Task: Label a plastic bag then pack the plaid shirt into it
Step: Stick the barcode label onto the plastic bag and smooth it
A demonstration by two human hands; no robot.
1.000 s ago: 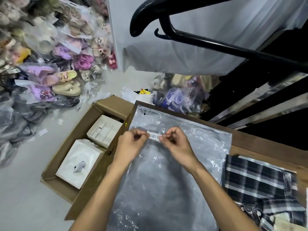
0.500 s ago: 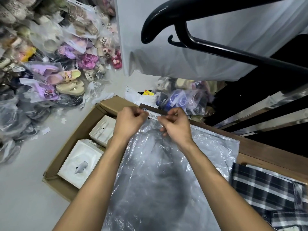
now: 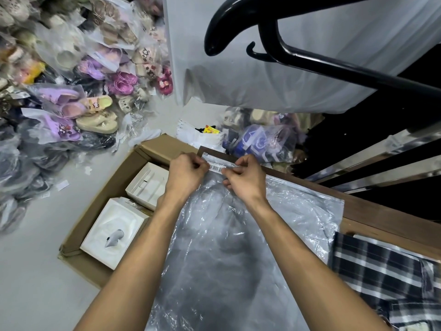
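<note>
My left hand (image 3: 185,174) and right hand (image 3: 245,179) pinching a barcode label (image 3: 216,167) against the far edge of the plastic bag (image 3: 229,247) on the table (image 3: 372,213), fingertips curled under, plaid shirt (image 3: 386,275) lying right, partly cut off.

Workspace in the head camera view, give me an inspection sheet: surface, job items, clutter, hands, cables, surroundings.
Surface: brown wooden table, largely covered by the bag.
Job's things: clear plastic bag lies flat; barcode label held at its far edge; plaid shirt lies to the right, outside the bag.
Clutter: open cardboard box on the floor at left, holding white boxes.
Grippers: left hand and right hand each pinch one end of the label.
Cables: nothing seen.
Surroundings: bagged slippers heaped on the floor; black hanger overhead.
</note>
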